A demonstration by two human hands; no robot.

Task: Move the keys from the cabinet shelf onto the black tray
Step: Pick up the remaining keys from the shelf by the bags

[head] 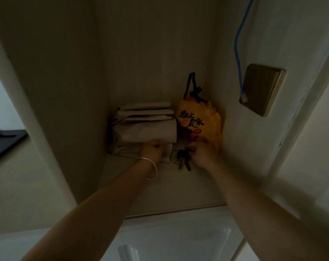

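Keys (183,158): 1 dark bunch, on the cabinet shelf (160,187), toward the back of the compartment, between the 2 hands. Blades point toward the shelf's front edge; the bunch's upper end is at the fingertips of the right hand.

Right hand (202,152): reaching in from the right, fingers drawn together on the top of the keys; whether the bunch has left the shelf cannot be told in the dim light.

Left hand (154,149): curled into a loose fist against the lower front of the paper bundle, just left of the keys. Whether it grips anything cannot be told. 1 thin metal bangle (150,167) on the wrist.

Paper bundle (145,126): pale folded wrappings, stacked at the back left of the shelf.

Yellow bag (199,123): printed with dark characters, black drawstring (192,85) on top, standing at the back right, touching the bundle.

Blue cable (238,49): hanging down the right inner wall, ending beside a brass-coloured plate (261,89).

Black tray (5,142): outside the cabinet, far left, well apart from the keys.
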